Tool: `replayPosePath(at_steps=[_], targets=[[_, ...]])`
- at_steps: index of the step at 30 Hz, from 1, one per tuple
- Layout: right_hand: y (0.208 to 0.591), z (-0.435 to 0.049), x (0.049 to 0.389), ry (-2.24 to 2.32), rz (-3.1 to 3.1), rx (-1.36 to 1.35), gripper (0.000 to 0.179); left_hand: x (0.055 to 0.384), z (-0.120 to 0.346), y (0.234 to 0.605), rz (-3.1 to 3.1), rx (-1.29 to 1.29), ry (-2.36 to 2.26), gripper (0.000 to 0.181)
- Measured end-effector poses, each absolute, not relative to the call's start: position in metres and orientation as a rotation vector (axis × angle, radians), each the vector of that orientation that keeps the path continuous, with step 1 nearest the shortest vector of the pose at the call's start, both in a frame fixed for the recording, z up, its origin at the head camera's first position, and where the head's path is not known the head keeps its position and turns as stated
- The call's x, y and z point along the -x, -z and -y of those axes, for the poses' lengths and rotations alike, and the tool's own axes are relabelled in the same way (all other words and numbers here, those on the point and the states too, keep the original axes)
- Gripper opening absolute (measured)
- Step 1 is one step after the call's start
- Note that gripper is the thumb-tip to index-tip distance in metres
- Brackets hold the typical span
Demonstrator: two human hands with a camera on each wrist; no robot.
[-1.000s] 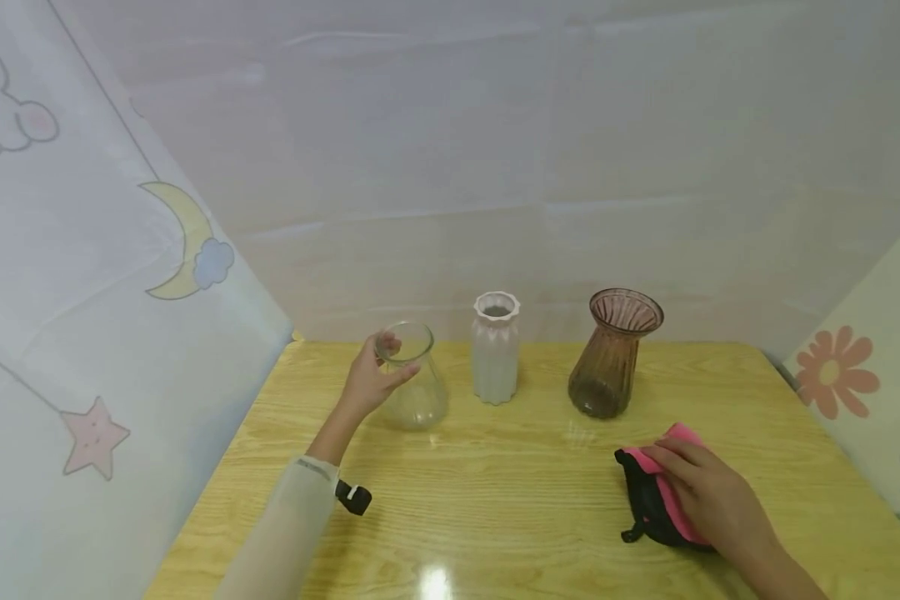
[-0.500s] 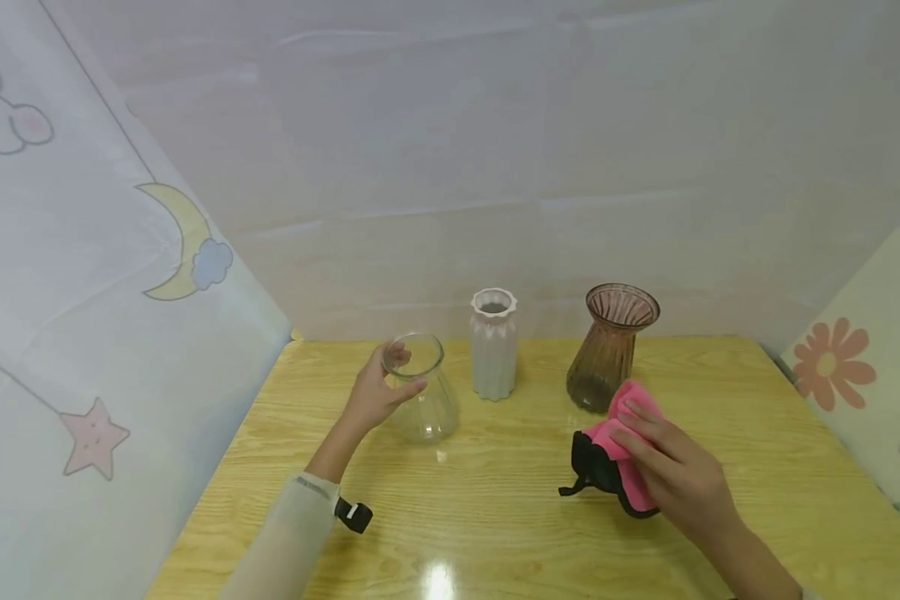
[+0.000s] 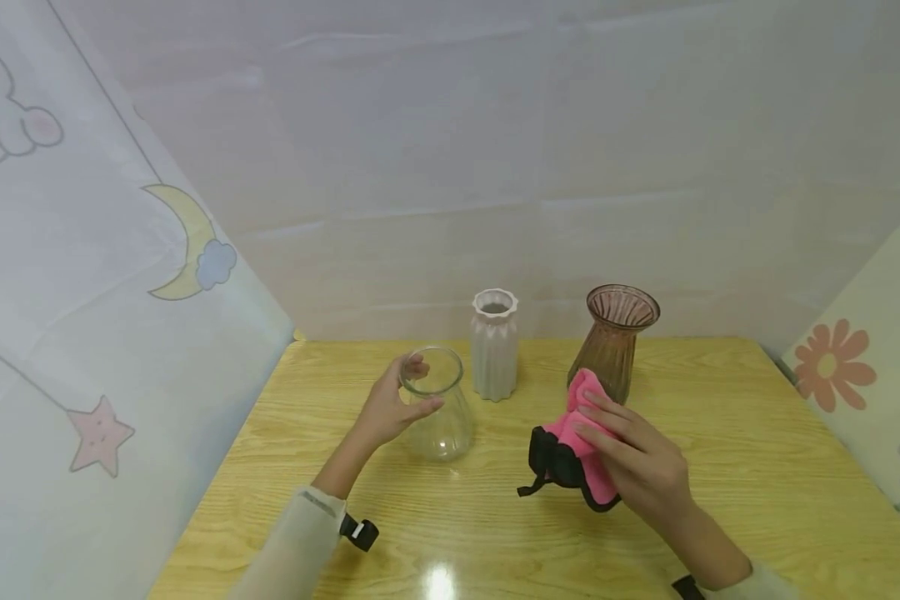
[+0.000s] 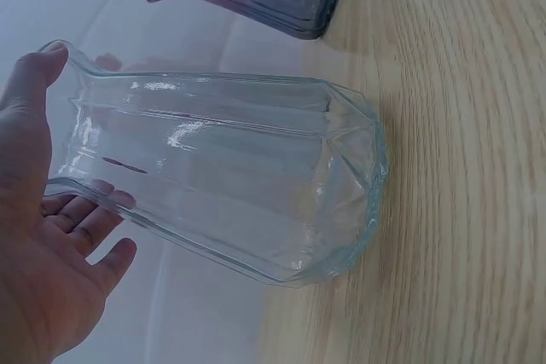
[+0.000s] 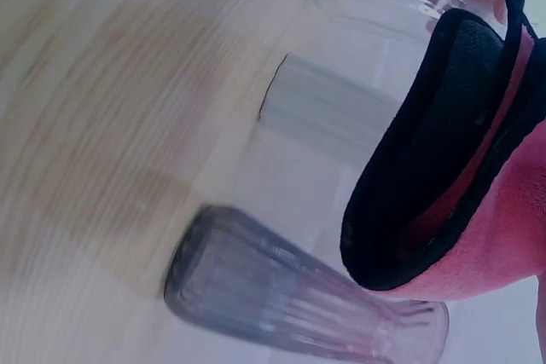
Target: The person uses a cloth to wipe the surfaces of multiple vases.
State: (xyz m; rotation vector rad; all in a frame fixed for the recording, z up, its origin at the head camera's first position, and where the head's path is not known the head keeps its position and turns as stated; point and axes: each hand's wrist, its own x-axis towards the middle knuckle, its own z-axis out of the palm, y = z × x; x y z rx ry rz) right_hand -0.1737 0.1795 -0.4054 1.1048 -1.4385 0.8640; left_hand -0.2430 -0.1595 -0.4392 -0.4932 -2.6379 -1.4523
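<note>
My left hand [image 3: 393, 408] grips a clear glass vase [image 3: 444, 425] at its neck, thumb on the near side and fingers round the far side. In the left wrist view the clear vase [image 4: 230, 168] shows faceted sides and a thick base close to the wood. My right hand [image 3: 645, 458] holds a folded pink cloth [image 3: 588, 450] with black edging and a small black loop. The cloth [image 5: 503, 219] hangs over the table, to the right of the clear vase. From the head view it overlaps the lower part of a brownish-pink ribbed vase [image 3: 603, 358].
A white fluted vase [image 3: 495, 354] stands upright behind and between the hands. The brownish-pink vase is at the back right. All are on a yellow wood-grain table [image 3: 420, 533], with a pale sheet wall [image 3: 435, 167] behind. Black straps circle both wrists.
The right hand has carried the cloth left and up across the table, toward the clear vase. The left hand has brought the clear vase slightly right and nearer. The other vases stay put.
</note>
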Motion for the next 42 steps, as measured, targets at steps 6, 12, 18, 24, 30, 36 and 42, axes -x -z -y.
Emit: replayPosePath(at_steps=[6, 12, 18, 24, 30, 36, 42], targets=[[0.409, -0.165, 0.183, -0.972, 1.373, -1.152, 0.02, 0.238, 0.154, 0.44, 2.625, 0.507, 1.483, 0.087], [0.419, -0.15, 0.193, -1.051, 1.362, -1.203, 0.019, 0.234, 0.148, 0.44, 2.618, 0.524, 1.481, 0.087], [0.426, -0.136, 0.201, -1.075, 1.36, -1.271, 0.018, 0.226, 0.141, 0.438, 2.615, 0.554, 1.489, 0.087], [0.433, -0.122, 0.208, -1.071, 1.353, -1.328, 0.016, 0.223, 0.137, 0.436, 2.62, 0.599, 1.492, 0.089], [0.447, -0.115, 0.216, -1.011, 1.423, -1.332, 0.017, 0.221, 0.139, 0.433, 2.605, 0.637, 1.541, 0.095], [0.459, -0.109, 0.221, -0.974, 1.476, -1.354, 0.018, 0.219, 0.138, 0.428, 2.591, 0.617, 1.571, 0.097], [0.464, -0.103, 0.224, -0.913, 1.518, -1.346, 0.019, 0.217, 0.135, 0.426, 2.575, 0.564, 1.605, 0.098]])
